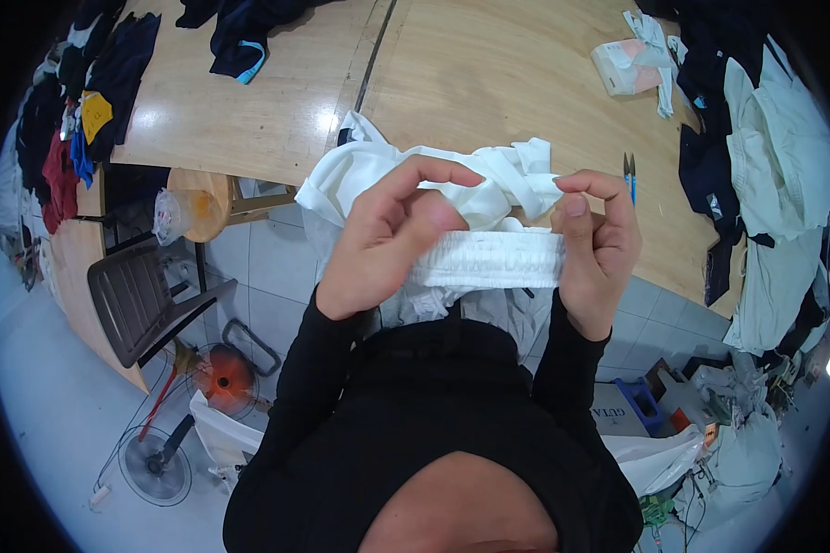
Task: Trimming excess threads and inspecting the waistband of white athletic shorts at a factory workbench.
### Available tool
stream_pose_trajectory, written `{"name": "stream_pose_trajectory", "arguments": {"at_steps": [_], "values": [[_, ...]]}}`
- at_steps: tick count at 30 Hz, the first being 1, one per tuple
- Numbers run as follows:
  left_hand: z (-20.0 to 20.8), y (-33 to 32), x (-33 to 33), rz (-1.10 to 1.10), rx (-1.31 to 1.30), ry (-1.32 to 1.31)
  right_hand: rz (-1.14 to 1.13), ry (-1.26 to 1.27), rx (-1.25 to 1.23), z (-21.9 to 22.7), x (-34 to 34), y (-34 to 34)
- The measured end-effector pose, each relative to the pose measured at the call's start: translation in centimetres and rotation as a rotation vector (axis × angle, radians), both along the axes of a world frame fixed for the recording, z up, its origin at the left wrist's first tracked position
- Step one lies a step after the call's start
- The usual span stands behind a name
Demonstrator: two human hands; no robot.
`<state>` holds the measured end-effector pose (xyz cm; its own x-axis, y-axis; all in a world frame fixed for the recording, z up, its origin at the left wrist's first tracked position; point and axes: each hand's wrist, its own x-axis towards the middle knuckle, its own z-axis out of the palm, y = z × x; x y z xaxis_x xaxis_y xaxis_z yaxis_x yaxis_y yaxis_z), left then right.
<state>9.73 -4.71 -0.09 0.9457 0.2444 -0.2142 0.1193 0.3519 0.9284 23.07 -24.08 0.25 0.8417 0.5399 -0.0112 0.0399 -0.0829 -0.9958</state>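
Observation:
A white garment with a gathered elastic waistband lies bunched over the table's near edge and down towards my lap. My left hand is at the waistband's left end, its index finger and thumb apart and slightly blurred, the other fingers curled in. At the right end is my right hand, thumb and index tip brought close together beside a loose white fold. Whatever lies between those fingertips is too small to make out. The waistband spans the gap between both hands.
Blue-handled snips lie on the wooden table to the right. Dark clothes and pale garments pile along the right side. At left stand a wooden stool with a plastic cup, a brown chair and a fan.

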Motion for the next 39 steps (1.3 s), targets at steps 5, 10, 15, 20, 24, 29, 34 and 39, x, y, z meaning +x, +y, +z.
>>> {"name": "stream_pose_trajectory", "arguments": {"at_steps": [5, 10, 15, 20, 24, 29, 34, 39], "values": [[-0.5, 0.1, 0.1, -0.233, 0.047, 0.003, -0.007, 0.073, 0.005, -1.2, 0.3, 0.8], [-0.4, -0.5, 0.3, -0.127, 0.043, 0.040, -0.061, -0.393, -0.087, -2.4, 0.9, 0.8], [-0.3, -0.5, 0.5, 0.007, 0.114, -0.013, 0.111, -0.517, -0.064, 1.3, -0.7, 0.1], [0.1, -0.4, 0.8, 0.005, 0.152, -0.017, 0.167, -0.534, -0.165, 1.0, -1.2, 0.5], [0.0, -0.5, 0.8, -0.017, 0.240, 0.006, 0.178, -0.604, -0.193, 0.4, -1.1, 0.5], [-0.5, -0.6, 0.8, -0.010, 0.316, -0.001, 0.301, -0.740, -0.319, -0.4, -0.8, 0.7], [-0.1, -0.1, 1.0, -0.042, 0.271, 0.001, 0.339, -0.360, -0.099, -2.4, -0.9, 0.0], [0.0, -0.4, 1.0, -0.079, 0.201, -0.005, 0.293, -0.179, 0.029, -3.0, -1.4, -0.5]]}}
